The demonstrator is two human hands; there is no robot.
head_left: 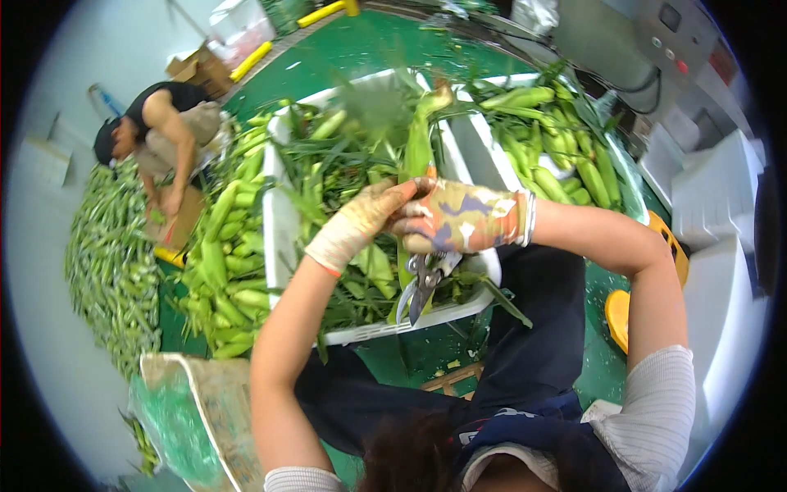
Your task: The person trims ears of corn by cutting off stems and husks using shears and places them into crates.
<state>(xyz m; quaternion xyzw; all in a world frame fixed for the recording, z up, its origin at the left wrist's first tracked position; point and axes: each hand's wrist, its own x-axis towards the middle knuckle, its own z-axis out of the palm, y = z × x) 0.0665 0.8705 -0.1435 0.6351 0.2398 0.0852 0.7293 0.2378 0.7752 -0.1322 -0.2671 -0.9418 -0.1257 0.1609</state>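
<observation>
Centrally, corn (418, 146) points lengthwise away from me; left hand (361, 218) gripping it, right hand (464, 218) closed round shears (424, 290).

The head view looks steeply down over the wearer's lap (533, 320), with the left hand (358, 220) and right hand (467, 215) near, mid-view; its wide round field reaches a co-worker (168, 123) far left and a machine (687, 45) far right.
</observation>
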